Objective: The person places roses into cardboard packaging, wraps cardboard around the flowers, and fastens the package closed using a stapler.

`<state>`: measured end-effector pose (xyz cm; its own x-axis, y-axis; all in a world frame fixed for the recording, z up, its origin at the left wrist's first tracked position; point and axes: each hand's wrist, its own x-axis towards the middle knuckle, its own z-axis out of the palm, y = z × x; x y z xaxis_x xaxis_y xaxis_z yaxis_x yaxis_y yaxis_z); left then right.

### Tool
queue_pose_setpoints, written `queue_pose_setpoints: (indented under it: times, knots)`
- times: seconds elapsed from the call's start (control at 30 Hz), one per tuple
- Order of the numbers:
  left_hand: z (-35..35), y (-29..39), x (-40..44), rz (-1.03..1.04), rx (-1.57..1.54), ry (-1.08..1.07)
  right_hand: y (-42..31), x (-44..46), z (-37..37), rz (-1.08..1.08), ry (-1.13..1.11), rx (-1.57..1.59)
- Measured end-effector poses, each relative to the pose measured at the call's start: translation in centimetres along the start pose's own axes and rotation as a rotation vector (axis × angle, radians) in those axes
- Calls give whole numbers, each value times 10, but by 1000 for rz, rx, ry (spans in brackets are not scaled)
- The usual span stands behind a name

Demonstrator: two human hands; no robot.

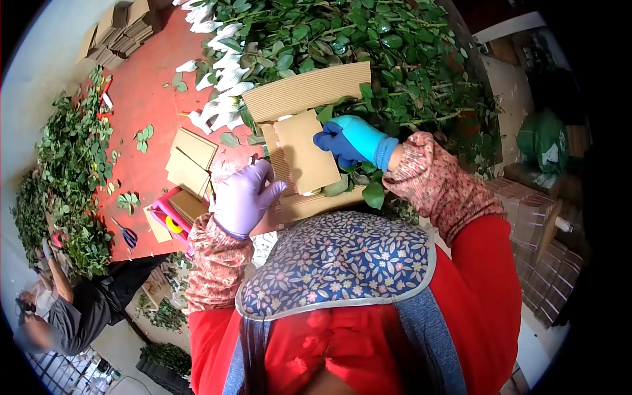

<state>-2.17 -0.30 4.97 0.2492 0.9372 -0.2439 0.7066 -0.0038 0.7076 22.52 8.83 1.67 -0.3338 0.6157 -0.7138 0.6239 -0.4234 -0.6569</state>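
At red desk (161,105), cardboard sheet (304,153) is judged light, edge-graspable; right fingers (328,140) curled, hold unclear; left fingers (262,172) parted, seemingly empty.

Two gloved hands (352,140), one card (306,155) between them, one pair of scissors (124,230), one other person (79,316)

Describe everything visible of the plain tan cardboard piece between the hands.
The plain cardboard piece looks flat, roughly rectangular and smooth-faced, with a shadow across it. It lies slanted in the view, over ribbed corrugated cardboard, partly covering it. The gloved right hand is at its right edge; whether the fingers grip it is unclear.
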Motion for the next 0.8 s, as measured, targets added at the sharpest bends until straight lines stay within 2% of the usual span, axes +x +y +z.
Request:
queue_pose_setpoints:
  times: [0.07, 0.13, 0.2, 0.27, 0.3, 0.33, 0.43, 0.47, 0.53, 0.6, 0.67, 0.7, 0.8]
  knots:
    - [7, 2, 2, 80, 112, 6, 8, 9, 0, -19, 5, -59]
    - [15, 10, 13, 210, 360, 43, 5, 10, -2, -59, 28, -231]
    - [14, 32, 33, 229, 464, -31, 2, 13, -2, -26, 3, -169]
    - [27, 22, 60, 337, 505, -46, 1, 20, 0, 6, 4, -255]
    - [29, 19, 70, 314, 463, -66, 0, 15, 1, -62, 58, -278]
    - [26, 15, 80, 261, 492, -189, 14, 27, 3, -217, 133, -428]
    - [22, 26, 99, 138, 641, -386, 21, 27, 6, -203, 111, -110]
    - [21, 27, 103, 133, 675, -427, 4, 8, 3, -155, 140, -256]
    - [19, 30, 105, 134, 713, -448, 25, -10, 10, -525, 540, -595]
    - [16, 35, 105, 105, 784, -466, 7, -78, 11, -454, 420, -953]
    - [13, 34, 109, 119, 754, -473, 29, -107, 15, -855, 429, -1206]
    - [13, 33, 111, 122, 765, -467, 49, -108, 22, -879, 480, -1335]
    - [10, 32, 116, 128, 777, -491, 98, -95, 21, -837, 443, -1313]
